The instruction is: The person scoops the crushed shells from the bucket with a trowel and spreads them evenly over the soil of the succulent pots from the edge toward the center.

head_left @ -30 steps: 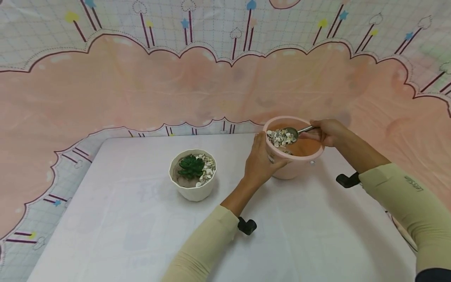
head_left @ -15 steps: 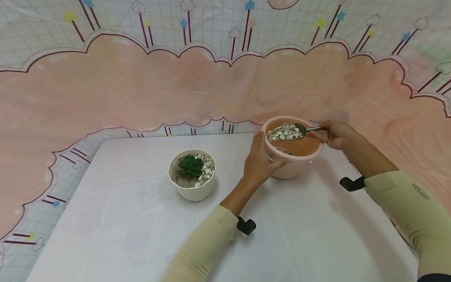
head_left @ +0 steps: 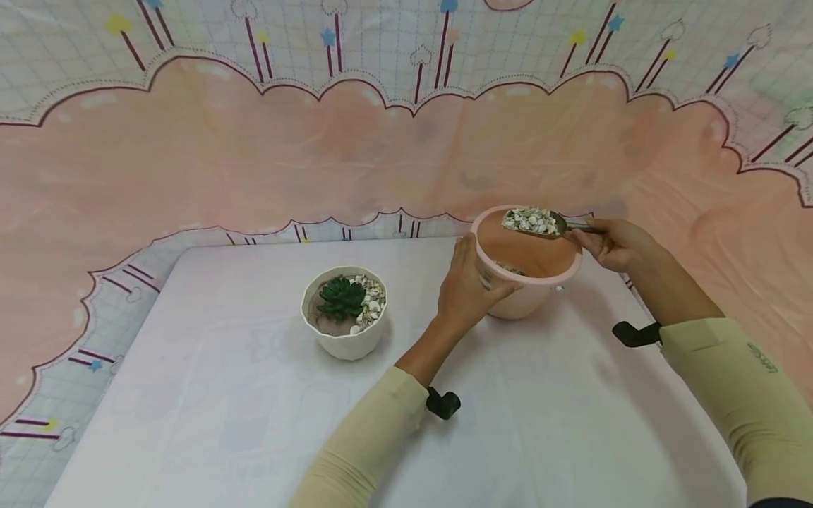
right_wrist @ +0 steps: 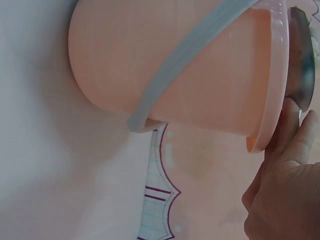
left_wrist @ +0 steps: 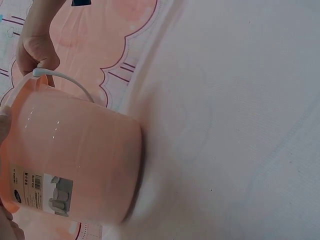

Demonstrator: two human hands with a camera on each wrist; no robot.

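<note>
A pink bucket (head_left: 522,303) stands at the back right of the table. My left hand (head_left: 466,291) grips its near left side at the rim, thumb spread from the fingers. In my right hand (head_left: 619,243) is the handle of a metal scoop (head_left: 561,226), held level just above the bucket's far rim. Small pale stones (head_left: 532,221) are heaped in the scoop. More stones lie low inside the bucket, mostly hidden by its wall. The right wrist view shows the scoop (right_wrist: 301,60) beside the bucket's rim, with the bucket's grey carrying handle (right_wrist: 170,70) hanging down.
Left of the bucket, a white faceted pot (head_left: 346,346) holds a green succulent (head_left: 341,298) and pale stones (head_left: 373,303) along its right side. A white cloth covers the table (head_left: 254,423). Behind hangs a patterned pink curtain (head_left: 317,162).
The right hand has lifted the loaded scoop from inside the bucket up and to the right, to above the rim. The left hand keeps its hold on the bucket.
</note>
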